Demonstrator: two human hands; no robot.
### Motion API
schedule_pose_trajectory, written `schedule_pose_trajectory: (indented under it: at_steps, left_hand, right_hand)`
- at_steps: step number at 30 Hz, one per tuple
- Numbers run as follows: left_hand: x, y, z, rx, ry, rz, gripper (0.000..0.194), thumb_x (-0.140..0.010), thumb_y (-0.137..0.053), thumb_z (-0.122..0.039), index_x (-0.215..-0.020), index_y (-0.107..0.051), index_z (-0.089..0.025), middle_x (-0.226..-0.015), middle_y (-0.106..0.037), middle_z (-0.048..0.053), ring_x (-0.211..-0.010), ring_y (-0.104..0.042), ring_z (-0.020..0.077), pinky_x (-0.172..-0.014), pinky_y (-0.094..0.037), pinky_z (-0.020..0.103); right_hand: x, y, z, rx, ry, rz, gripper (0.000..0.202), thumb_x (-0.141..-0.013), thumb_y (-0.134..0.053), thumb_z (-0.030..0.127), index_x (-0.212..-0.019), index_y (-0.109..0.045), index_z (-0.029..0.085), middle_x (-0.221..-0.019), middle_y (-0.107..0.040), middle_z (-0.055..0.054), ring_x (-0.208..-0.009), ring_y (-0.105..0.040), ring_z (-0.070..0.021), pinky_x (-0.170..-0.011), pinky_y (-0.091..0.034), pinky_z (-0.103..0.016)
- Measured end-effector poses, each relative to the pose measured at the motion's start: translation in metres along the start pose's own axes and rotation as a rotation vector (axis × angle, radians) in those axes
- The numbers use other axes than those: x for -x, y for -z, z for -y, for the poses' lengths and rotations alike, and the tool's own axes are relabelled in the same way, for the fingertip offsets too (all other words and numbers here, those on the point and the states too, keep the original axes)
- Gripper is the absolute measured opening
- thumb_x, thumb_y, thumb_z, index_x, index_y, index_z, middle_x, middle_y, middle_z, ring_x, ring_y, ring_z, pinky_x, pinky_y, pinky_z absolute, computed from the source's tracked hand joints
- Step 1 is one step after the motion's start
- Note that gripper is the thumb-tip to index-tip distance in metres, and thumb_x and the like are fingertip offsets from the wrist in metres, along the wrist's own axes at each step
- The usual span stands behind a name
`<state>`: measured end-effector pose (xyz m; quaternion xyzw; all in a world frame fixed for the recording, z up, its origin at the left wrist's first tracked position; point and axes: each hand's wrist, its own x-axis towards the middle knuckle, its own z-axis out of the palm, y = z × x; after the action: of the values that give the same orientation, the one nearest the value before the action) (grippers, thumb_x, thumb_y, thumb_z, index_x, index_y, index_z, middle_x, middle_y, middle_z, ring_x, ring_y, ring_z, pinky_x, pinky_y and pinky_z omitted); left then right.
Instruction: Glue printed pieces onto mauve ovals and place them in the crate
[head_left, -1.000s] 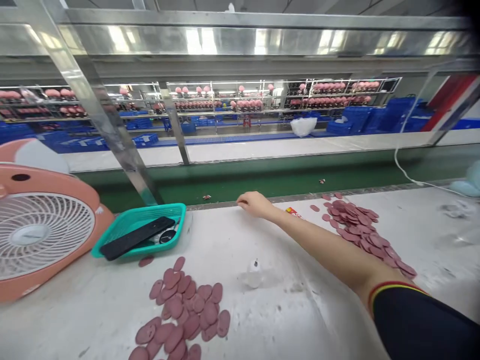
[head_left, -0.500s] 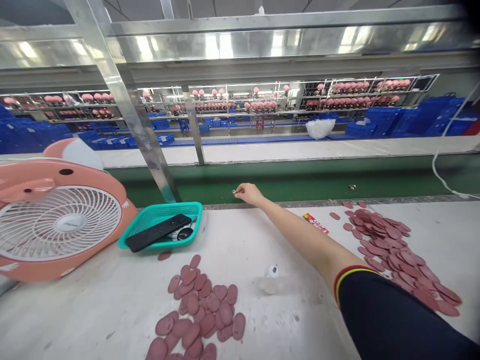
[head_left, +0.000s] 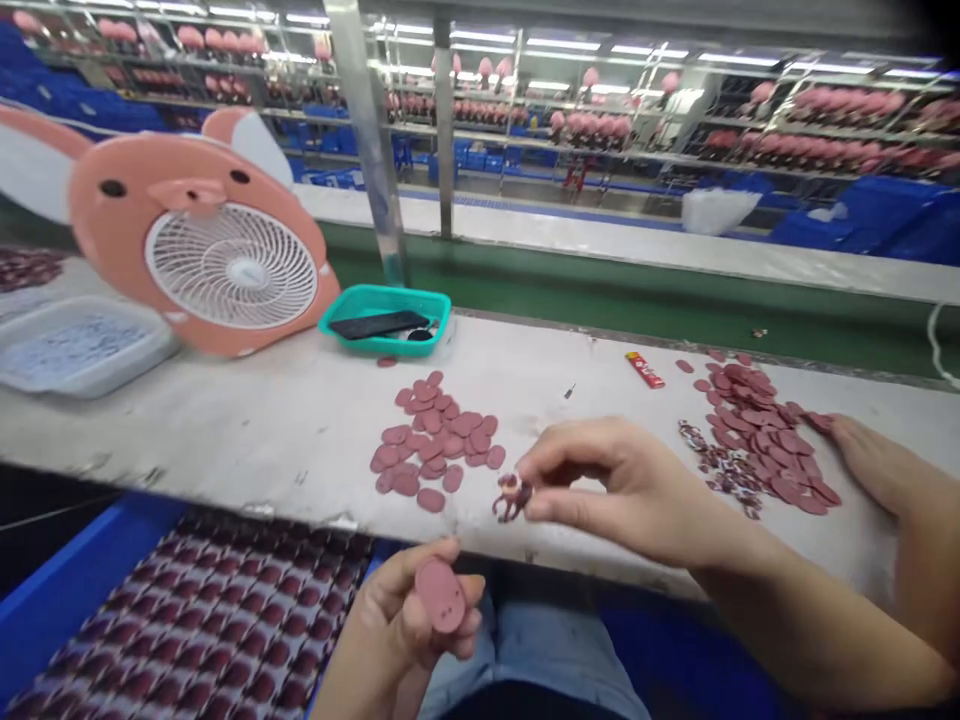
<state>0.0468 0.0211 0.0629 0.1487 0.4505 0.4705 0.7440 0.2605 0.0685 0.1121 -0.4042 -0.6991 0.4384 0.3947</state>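
1. So, from the head camera, the left hand (head_left: 397,610) had its thumb and fingers closed around a pink oval piece (head_left: 440,593), held up on the near side of the bench (head_left: 225,440). Couldn't tell if that was one piece or a little stack.
2. The right hand (head_left: 622,490) was ahead and to the right of the left, with a small brown piece (head_left: 511,497) pinched at the fingertips. Hands were apart, and the two pieces weren't touching.
3. Handling-wise, my guess: the oval was light, a bit bendy and not too slippery. I'd have gone for the edges, clear of the dark dots.
4. The brown one looked lighter still, and those thin prongs seemed fragile, so the thicker body was the safer grip.
5. Just beyond the left hand lay a loose pile of pink ovals (head_left: 442,435). Right of the right hand, small shiny bits (head_left: 731,470) sat beside a second pile (head_left: 772,440), with a co-worker's hand (head_left: 874,460) at its far side.
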Motion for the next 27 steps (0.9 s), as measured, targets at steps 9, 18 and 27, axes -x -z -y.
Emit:
schedule_pose_trajectory:
  at_steps: [9, 18, 27]
  left_hand:
    - [0.018, 0.021, -0.002, -0.043, -0.005, 0.113, 0.044, -0.046, -0.097, -0.052, -0.074, -0.083, -0.021, -0.060, -0.070, 0.000, -0.054, -0.059, 0.0087, -0.054, -0.048, 0.017]
    - [0.012, 0.032, 0.002, -0.038, 0.001, 0.206, 0.043, -0.055, -0.094, -0.051, -0.081, -0.083, -0.019, -0.066, -0.072, 0.001, -0.057, -0.061, 0.0091, -0.056, -0.049, 0.017]
    - [0.007, 0.032, 0.004, -0.016, 0.030, 0.172, 0.046, -0.056, -0.094, -0.051, -0.084, -0.082, -0.016, -0.067, -0.071, 0.001, -0.056, -0.060, 0.0085, -0.056, -0.050, 0.018]
  right_hand:
    - [0.013, -0.057, 0.007, -0.007, 0.127, 0.111, 0.011, -0.083, -0.079, 0.014, -0.094, -0.078, 0.009, -0.078, -0.074, -0.004, -0.068, -0.065, -0.0090, -0.065, -0.052, -0.016]
    - [0.013, -0.059, 0.010, 0.084, 0.198, 0.147, 0.009, -0.088, -0.076, 0.015, -0.097, -0.077, 0.014, -0.084, -0.077, -0.002, -0.075, -0.068, -0.0090, -0.072, -0.052, -0.017]
    - [0.010, -0.057, 0.011, 0.107, 0.195, 0.173, 0.007, -0.089, -0.074, 0.012, -0.096, -0.076, 0.013, -0.083, -0.077, -0.002, -0.073, -0.069, -0.0073, -0.072, -0.051, -0.015]
